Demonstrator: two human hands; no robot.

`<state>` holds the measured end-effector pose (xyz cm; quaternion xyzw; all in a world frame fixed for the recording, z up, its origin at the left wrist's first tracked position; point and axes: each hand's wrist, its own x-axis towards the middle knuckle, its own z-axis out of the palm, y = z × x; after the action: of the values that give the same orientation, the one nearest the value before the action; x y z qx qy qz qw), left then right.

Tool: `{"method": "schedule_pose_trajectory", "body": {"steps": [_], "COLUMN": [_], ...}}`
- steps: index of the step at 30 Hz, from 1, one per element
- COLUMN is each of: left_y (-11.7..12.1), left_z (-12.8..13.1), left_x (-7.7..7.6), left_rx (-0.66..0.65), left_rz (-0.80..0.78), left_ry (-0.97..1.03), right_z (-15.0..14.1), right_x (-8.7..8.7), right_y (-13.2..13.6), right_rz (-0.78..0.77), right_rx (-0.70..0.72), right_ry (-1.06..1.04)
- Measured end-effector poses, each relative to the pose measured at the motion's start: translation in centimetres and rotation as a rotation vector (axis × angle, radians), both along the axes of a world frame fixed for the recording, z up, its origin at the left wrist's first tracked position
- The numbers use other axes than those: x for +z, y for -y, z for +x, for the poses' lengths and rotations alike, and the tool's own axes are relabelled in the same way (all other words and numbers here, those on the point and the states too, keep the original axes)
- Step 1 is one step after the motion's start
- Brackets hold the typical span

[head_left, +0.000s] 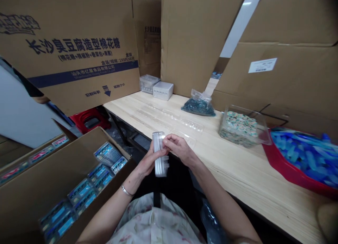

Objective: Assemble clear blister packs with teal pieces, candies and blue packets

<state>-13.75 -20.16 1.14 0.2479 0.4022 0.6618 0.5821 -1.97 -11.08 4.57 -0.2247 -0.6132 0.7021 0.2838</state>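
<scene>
In front of my body, over the table's near edge, I hold a stack of clear plastic blister trays (160,168) upright. My left hand (149,161) is closed around the stack, thumb across its face. The fingers of my right hand (181,149) pinch at the stack's upper right edge; whether they have one tray apart from the others is too small to tell. Just beyond my hands, several clear blister trays (194,125) lie flat in rows on the wooden table (224,166), their outlines faint against the wood.
A bag of dark green pieces (198,106), a clear tub of small printed packets (244,126) and a red basin (280,161) of blue pieces stand rightward. Clear plastic boxes (163,91) sit at the back. An open carton (71,159) with blue packages is on my left.
</scene>
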Motion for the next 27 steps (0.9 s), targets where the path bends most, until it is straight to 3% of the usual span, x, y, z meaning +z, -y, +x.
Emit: {"method": "schedule_pose_trajectory", "body": {"steps": [7,11,14,17,20,23,27], "left_y": [0.2,0.8,1.3,1.8,1.9,1.7,1.4], "left_z": [0.0,-1.2,-2.2,-2.7,-2.5,-1.9,-1.1], "left_x": [0.3,0.0,-0.2,-0.4,-0.5,-0.7,-0.7], "left_rx": [-0.061,-0.07,-0.037,-0.025,-0.018,-0.029,-0.078], "left_rz": [-0.063,-0.212,-0.308,-0.351,-0.378,-0.395,-0.387], "left_ry": [0.024,0.089,0.072,0.06,0.046,0.033,0.024], "right_z": [-0.2,4.6,10.1,14.3,16.2,17.2,17.7], "right_x": [-0.6,1.4,4.3,5.5,3.2,-0.9,-4.4], "right_y": [0.9,0.0,-0.6,-1.3,-2.6,-4.3,-5.8], "right_rz": [0.043,0.127,0.377,0.828,1.185,1.31,1.431], "right_rx": [-0.14,-0.19,-0.289,-0.336,-0.2,-0.031,0.038], "right_ry": [0.008,-0.008,0.185,0.519,0.921,1.264,1.376]}}
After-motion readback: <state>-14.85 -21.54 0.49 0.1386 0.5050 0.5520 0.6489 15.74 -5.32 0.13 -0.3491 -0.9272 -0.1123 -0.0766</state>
